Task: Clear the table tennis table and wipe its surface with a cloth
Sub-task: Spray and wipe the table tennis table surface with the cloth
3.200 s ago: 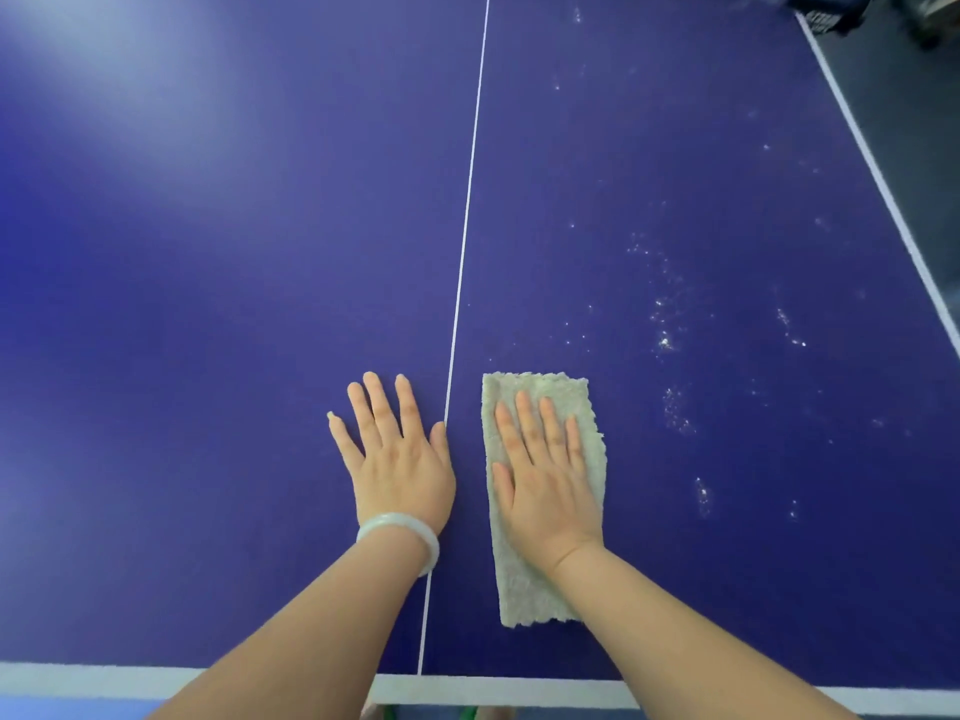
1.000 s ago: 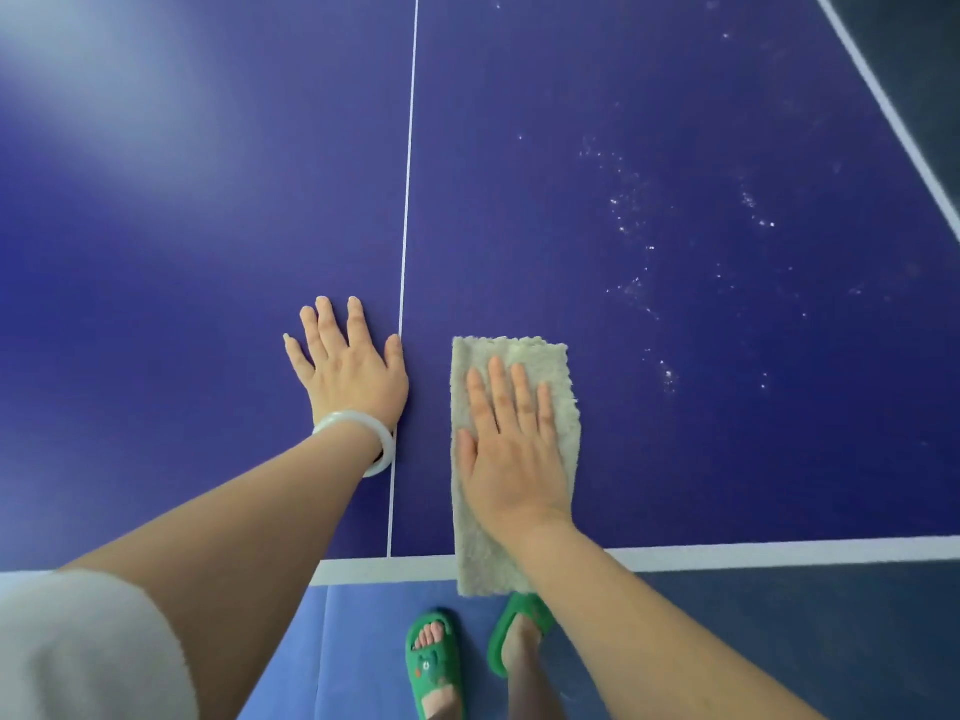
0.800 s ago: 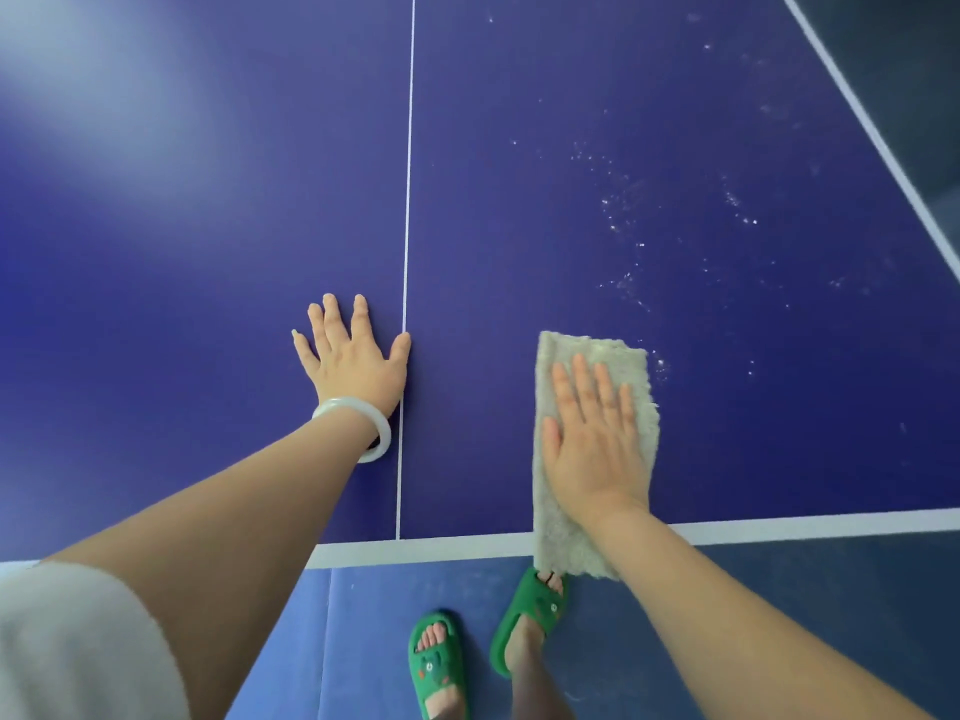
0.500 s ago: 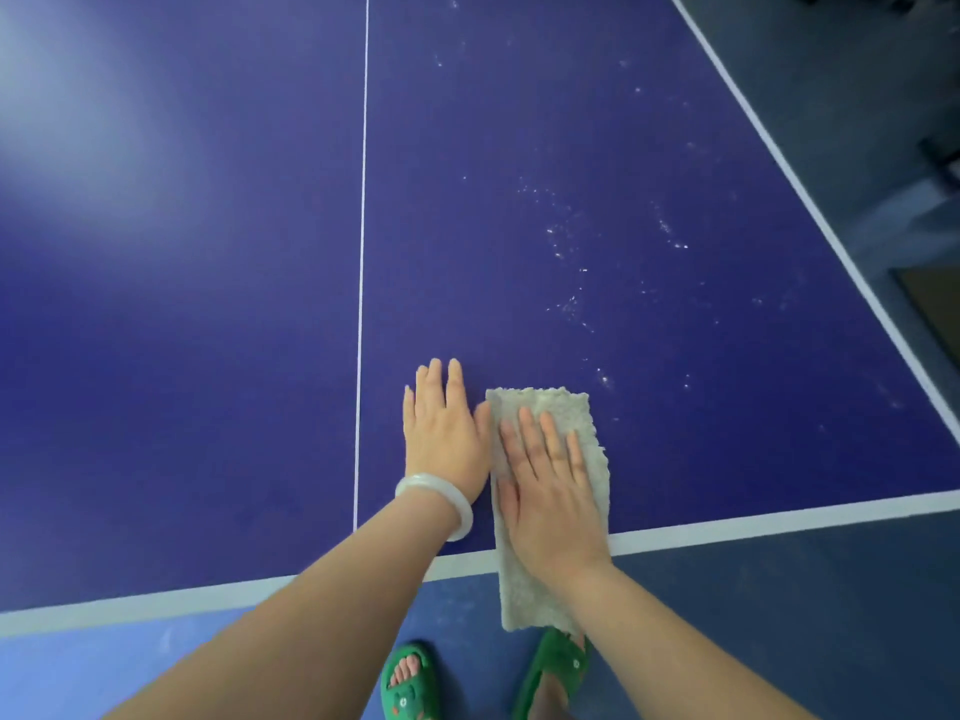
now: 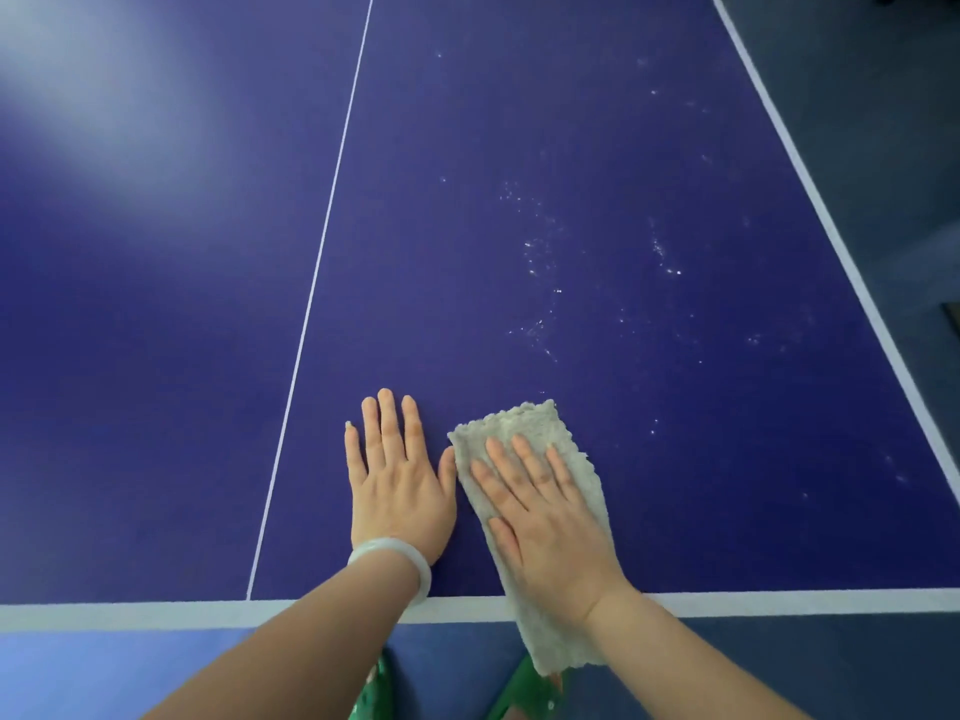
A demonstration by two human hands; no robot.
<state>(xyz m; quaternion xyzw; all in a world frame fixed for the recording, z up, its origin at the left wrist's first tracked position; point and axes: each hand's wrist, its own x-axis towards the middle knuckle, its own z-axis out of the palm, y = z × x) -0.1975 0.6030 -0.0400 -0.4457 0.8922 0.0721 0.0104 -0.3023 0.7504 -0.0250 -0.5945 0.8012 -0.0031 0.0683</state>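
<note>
The dark blue table tennis table (image 5: pixel 519 148) fills the view, with a white centre line and white edge lines. A beige folded cloth (image 5: pixel 524 428) lies near the table's near edge, its lower end hanging over the edge. My right hand (image 5: pixel 545 517) presses flat on the cloth with straight fingers. My left hand (image 5: pixel 397 485), a pale bangle on its wrist, rests flat on the bare table just left of the cloth, its thumb nearly touching the cloth's edge. White specks (image 5: pixel 540 262) are scattered over the table's right half beyond the cloth.
The table's near edge line (image 5: pixel 130 613) runs below my hands, the right edge line (image 5: pixel 831 220) slants along the right. Dark floor (image 5: pixel 883 96) lies past the right edge. Green slippers (image 5: pixel 519 688) show on the blue floor below.
Both hands with the cloth have slid rightward from the centre line over the last second. Since half a second ago the cloth has tilted slightly and the view has shifted.
</note>
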